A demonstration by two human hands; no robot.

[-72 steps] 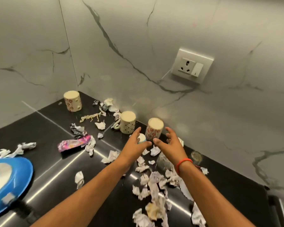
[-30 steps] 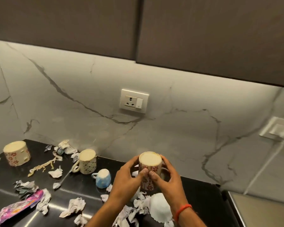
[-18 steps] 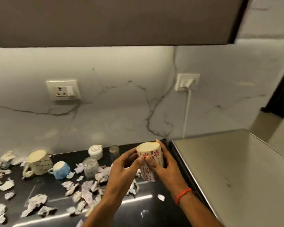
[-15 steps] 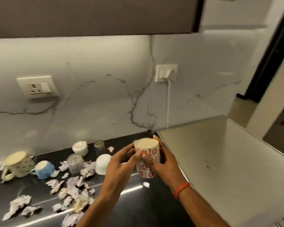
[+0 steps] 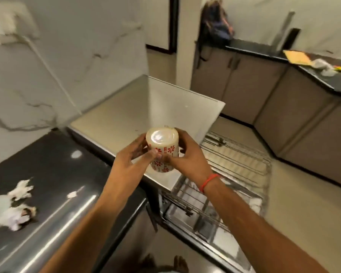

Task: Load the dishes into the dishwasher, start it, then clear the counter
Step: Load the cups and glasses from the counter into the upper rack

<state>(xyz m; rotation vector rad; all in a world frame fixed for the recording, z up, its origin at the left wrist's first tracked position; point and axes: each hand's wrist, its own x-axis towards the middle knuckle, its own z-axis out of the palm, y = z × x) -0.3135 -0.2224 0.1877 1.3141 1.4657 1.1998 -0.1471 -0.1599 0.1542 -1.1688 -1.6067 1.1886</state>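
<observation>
Carrying the cream ceramic mug with red flowers (image 5: 162,149).
I clamp it between left hand (image 5: 133,156) and right hand (image 5: 187,154); below-right, the pulled-out wire rack (image 5: 236,174) could tip it.

The mug (image 5: 162,150) is looking like smooth, shiny pottery, cream with red flowers, and its flat bottom is catching the light. The worktop (image 5: 53,186) is shining like black polished stone. The scraps (image 5: 10,205) lying on it are looking like crumpled white paper. The dishwasher top (image 5: 146,107) is showing dull, brushed metal. The rack (image 5: 228,180) is gleaming like thin metal wire. The wall (image 5: 67,46) is looking like smooth white marble with grey veins. The wristband (image 5: 209,181) is looking like red thread.
</observation>
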